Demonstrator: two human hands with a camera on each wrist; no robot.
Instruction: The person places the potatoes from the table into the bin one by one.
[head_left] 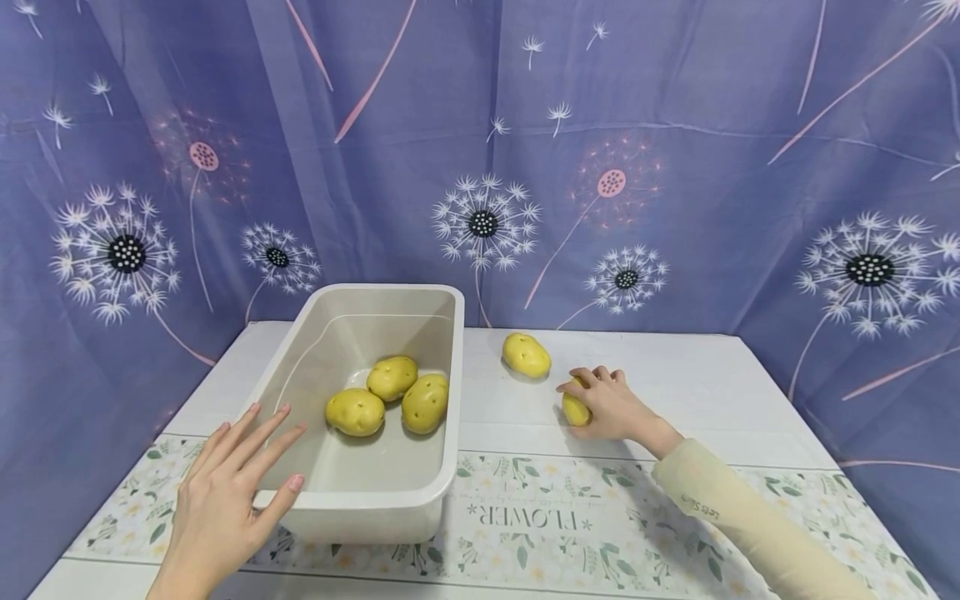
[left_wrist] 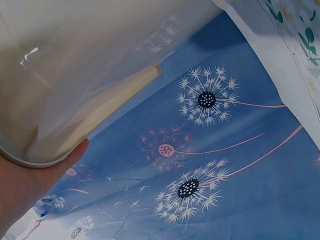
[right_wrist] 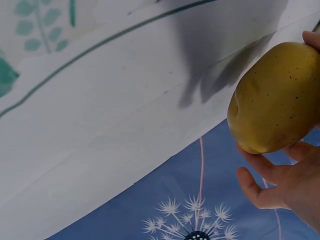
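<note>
My right hand grips a yellow potato over the right half of the table. In the right wrist view that potato shows small dark specks, with fingers curled about its ends. A second potato lies on the table just to the left and farther back. Three more potatoes lie together in a pale grey plastic bin, one of them the near-left potato. With its fingers spread and straight, my left hand is at the bin's near-left corner; the left wrist view has it against the rim.
The table carries a cloth with a floral band and the printed word FLOWER. A blue-purple curtain with dandelion prints hangs behind the table and along both sides.
</note>
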